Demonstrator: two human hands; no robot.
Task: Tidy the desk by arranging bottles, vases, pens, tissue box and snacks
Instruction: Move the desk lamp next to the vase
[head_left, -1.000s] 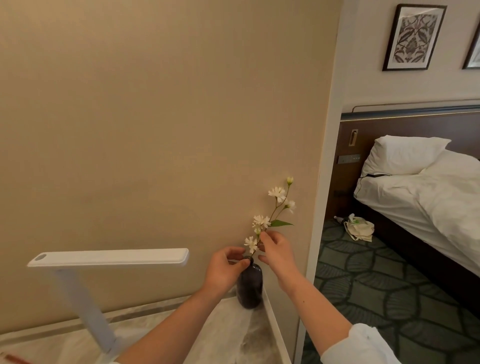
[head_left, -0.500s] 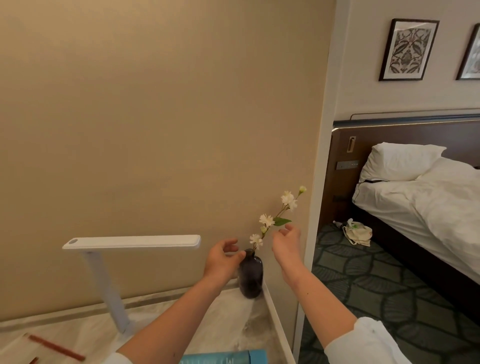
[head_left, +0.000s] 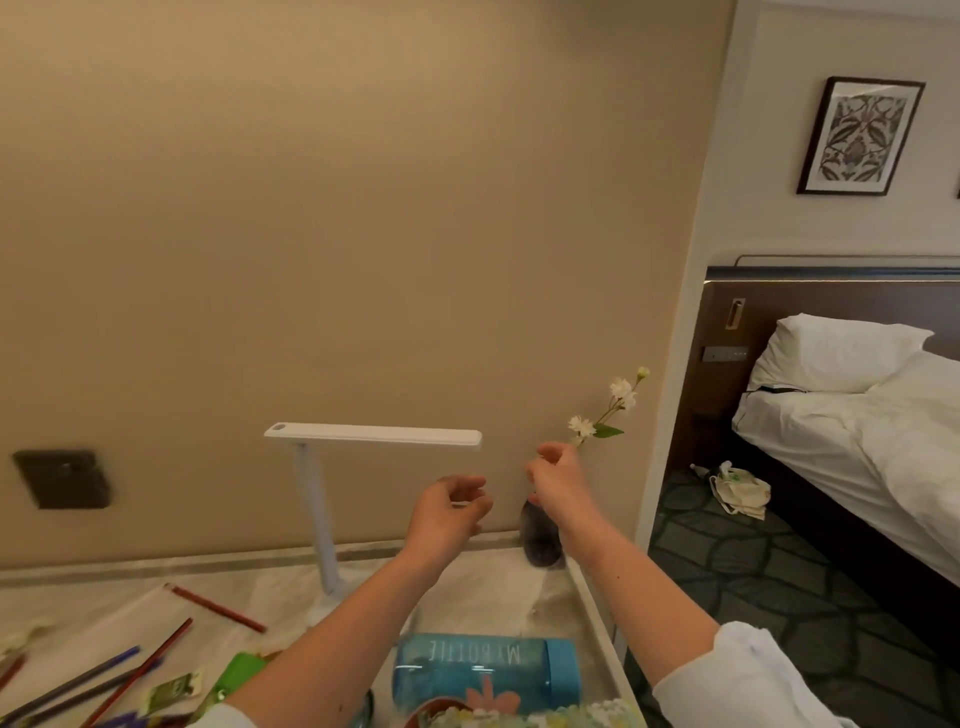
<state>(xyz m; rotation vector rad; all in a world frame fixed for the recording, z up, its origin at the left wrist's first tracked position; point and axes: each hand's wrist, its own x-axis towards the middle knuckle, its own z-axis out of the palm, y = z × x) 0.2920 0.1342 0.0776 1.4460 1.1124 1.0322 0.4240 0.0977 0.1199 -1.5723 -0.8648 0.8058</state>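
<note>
A person's left hand and right hand hover loosely curled and empty beside a dark, round-bodied glass vase of white flowers, set in the far right corner of the pale marble desk, seemingly to keep it clear of clutter.

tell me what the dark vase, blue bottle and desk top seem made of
Small dark rounded vase: probably tinted glass, glossy and slightly see-through. Blue see-through bottle lying flat: likely plastic, translucent wall with white printed lettering. Pale desk top: marble or a marble-look laminate, grey veining, smooth sheen.
</note>
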